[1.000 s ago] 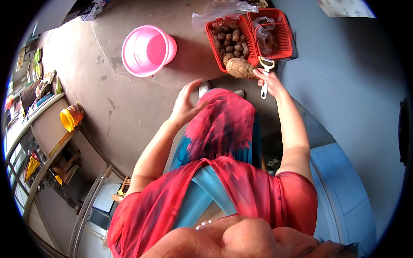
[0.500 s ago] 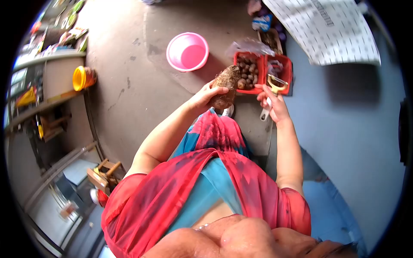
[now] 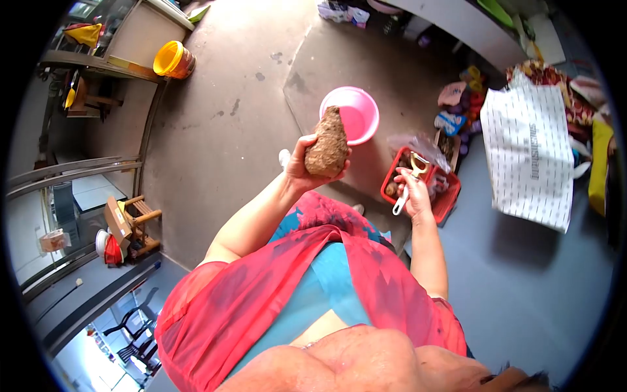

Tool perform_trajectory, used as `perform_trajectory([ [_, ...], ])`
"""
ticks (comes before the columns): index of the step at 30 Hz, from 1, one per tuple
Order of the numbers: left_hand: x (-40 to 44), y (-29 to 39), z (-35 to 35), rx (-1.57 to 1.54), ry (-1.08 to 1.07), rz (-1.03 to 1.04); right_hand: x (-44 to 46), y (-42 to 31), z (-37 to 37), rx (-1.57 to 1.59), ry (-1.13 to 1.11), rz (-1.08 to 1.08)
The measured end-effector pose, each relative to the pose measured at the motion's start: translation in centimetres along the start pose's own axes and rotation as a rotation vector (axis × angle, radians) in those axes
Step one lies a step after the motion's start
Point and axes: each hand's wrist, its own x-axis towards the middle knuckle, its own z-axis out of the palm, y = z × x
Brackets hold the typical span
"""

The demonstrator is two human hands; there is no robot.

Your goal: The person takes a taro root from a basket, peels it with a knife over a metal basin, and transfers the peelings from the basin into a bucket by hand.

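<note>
My left hand (image 3: 302, 162) is wrapped round the lower part of a large brown, rough-skinned root (image 3: 328, 147), its narrow end pointing up. Behind the root stands a pink bucket (image 3: 366, 111), partly covered by it. My right hand (image 3: 415, 195) grips a peeler (image 3: 401, 202) with a white handle and a pale yellow head. Beneath and beyond that hand is a red basket (image 3: 445, 210) holding small brown roots (image 3: 392, 189) and plastic bags; the hand hides part of its contents.
A patterned white sheet (image 3: 528, 157) lies on the right, beside bags and cloth. Upper left, a yellow bucket (image 3: 171, 60) stands near a cabinet. A wooden stool (image 3: 145, 225) is at the left. Clear plastic (image 3: 421, 147) lies over the basket's far edge.
The large root has passed from my right hand to my left and is now upright. My right hand keeps only the peeler. The whole view has turned, shifting the buckets and baskets.
</note>
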Motion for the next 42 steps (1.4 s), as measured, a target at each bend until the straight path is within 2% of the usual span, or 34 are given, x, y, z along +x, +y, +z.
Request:
perform_trajectory([
  [4, -4.4, 9.8, 0.5, 0.195, -0.095, 0.102, 4.9, -2.0, 11.0, -0.041, -0.035, 0.019],
  [8, -9.6, 20.0, 2.3, 0.296, 0.050, 0.168, 9.9, -3.1, 22.7, -0.038, -0.135, 0.024],
  [10, -11.5, 24.6, 2.9, 0.291, 0.034, 0.199, 10.4, -5.3, 28.8, -0.090, -0.215, 0.079],
  [14, -13.5, 31.7, 2.8, 0.296, 0.027, 0.294, 13.2, -7.3, 35.6, -0.344, -0.148, -0.032],
  [17, -13.5, 35.4, 2.8, 0.248, 0.034, 0.368, 18.0, -7.6, 36.1, -0.346, -0.152, -0.007],
  [20, -12.4, 38.5, 2.7, 0.192, 0.026, 0.395, 19.5, -10.2, 38.3, -0.229, -0.093, 0.076],
  [22, -11.3, 41.1, 3.2, 0.199, 0.036, 0.384, 18.7, -13.6, 41.7, -0.273, -0.050, 0.086],
  [25, -8.7, 45.6, 4.1, 0.283, 0.058, 0.375, 24.1, -15.7, 42.0, -0.583, 0.051, -0.015],
  [27, -6.5, 49.0, 5.2, 0.324, 0.071, 0.368, 30.3, -16.1, 40.8, -0.815, 0.165, -0.244],
  [29, -3.8, 52.5, 6.8, 0.347, 0.083, 0.377, 36.5, -17.8, 40.2, -0.981, 0.319, -0.352],
  [34, 3.5, 59.6, 13.0, 0.307, 0.113, 0.370, 43.8, -28.7, 42.8, -1.095, 0.282, -0.547],
  [38, 8.3, 64.4, 17.4, 0.304, 0.101, 0.356, 50.0, -36.9, 45.9, -1.094, 0.195, -0.468],
  [40, 10.1, 66.3, 19.0, 0.293, 0.099, 0.340, 53.6, -39.4, 46.9, -1.119, 0.207, -0.507],
  [42, 12.4, 68.3, 20.2, 0.275, 0.081, 0.312, 58.1, -42.2, 47.8, -1.140, 0.209, -0.361],
])
